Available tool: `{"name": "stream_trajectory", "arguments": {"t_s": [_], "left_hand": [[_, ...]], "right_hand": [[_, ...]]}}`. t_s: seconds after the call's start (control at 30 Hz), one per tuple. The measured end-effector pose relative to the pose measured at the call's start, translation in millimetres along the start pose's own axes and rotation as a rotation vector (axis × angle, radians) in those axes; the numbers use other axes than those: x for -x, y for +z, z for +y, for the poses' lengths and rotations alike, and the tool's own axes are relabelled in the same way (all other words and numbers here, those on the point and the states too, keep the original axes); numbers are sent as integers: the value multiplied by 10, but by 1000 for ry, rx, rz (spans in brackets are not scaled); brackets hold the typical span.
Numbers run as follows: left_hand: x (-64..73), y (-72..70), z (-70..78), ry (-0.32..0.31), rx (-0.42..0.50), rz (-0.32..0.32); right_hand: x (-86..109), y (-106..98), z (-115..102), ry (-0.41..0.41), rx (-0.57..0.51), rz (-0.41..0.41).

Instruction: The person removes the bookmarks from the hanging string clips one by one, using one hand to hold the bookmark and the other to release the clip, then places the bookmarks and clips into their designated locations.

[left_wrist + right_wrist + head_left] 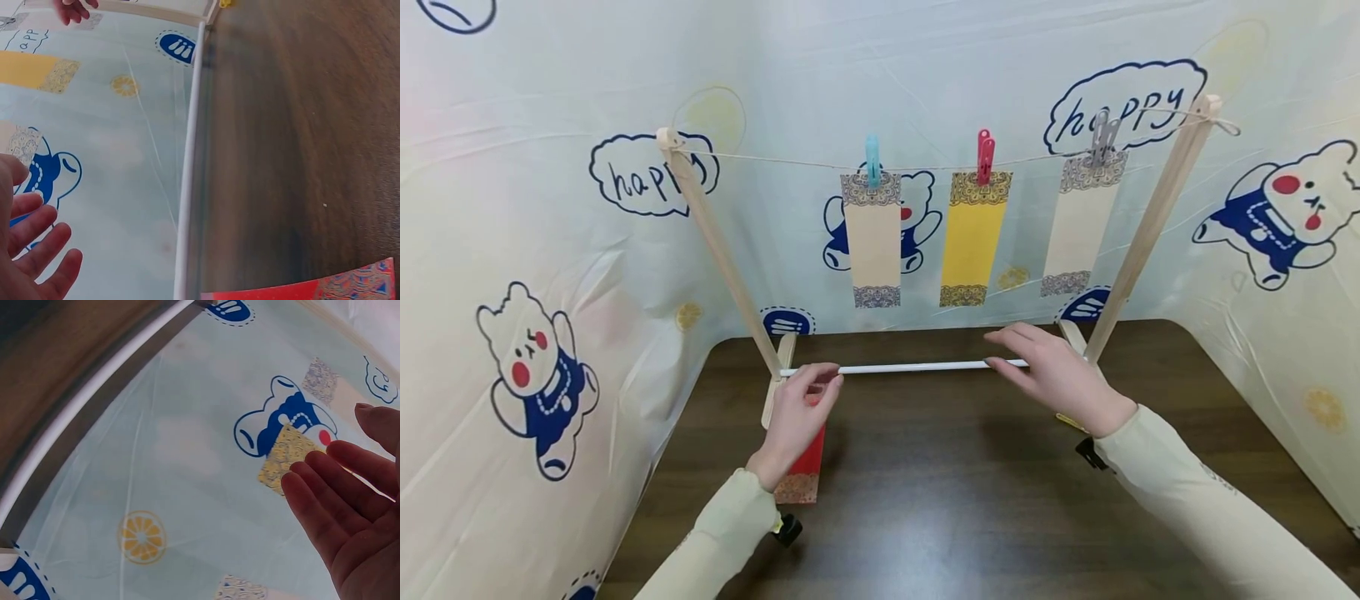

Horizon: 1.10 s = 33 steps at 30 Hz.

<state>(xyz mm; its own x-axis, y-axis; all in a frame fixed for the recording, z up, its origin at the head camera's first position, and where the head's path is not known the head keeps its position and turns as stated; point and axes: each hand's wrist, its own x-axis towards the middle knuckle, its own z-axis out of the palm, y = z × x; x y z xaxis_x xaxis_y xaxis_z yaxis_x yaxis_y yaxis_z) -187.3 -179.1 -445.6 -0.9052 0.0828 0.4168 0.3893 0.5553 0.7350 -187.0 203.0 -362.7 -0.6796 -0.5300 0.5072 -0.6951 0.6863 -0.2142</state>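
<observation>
Pale sleeves [1187, 500] foremost; left hand [796, 417], right hand [1052, 375] empty, grips wide, near white rod [917, 367] by tabletop [925, 475] far edge; red paper strip [801, 487] toward left edge.

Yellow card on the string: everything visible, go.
The yellow card is a narrow rectangle, plain in the middle, with a dark lacy band at each end. It looks like paper. The red clip pins its top edge to the string. It hangs lengthwise between two cream cards, its lower end free above the tabletop. Nothing else visibly touches it.
</observation>
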Motion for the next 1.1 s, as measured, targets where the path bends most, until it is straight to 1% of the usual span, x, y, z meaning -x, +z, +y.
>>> {"name": "stream_trajectory", "arguments": {"t_s": [0.1, 0.23, 0.3, 0.47, 0.6, 0.8, 0.97, 1.1], "left_hand": [[-24, -6, 23, -11, 11, -3], [-49, 6, 44, -20, 17, -12], [-63, 14, 52, -12, 24, -12], [-97, 23, 73, 7, 30, 0], [-109, 33, 87, 5, 36, 6], [-152, 49, 91, 8, 48, 16], [-184, 43, 116, 28, 57, 25], [-205, 44, 134, 25, 73, 31]], "right_hand": [[-41, -25, -30, -3, -1, -6], [-85, -42, -68, 12, -9, -39], [-109, -34, -71, -12, -6, -25], [-182, -19, -84, -76, 1, 41], [-246, -25, -122, -72, -1, 48], [-346, -52, -159, -93, -11, 88], [-427, -85, -184, -89, -32, 83], [-479, -103, -199, -86, -47, 84]]}}
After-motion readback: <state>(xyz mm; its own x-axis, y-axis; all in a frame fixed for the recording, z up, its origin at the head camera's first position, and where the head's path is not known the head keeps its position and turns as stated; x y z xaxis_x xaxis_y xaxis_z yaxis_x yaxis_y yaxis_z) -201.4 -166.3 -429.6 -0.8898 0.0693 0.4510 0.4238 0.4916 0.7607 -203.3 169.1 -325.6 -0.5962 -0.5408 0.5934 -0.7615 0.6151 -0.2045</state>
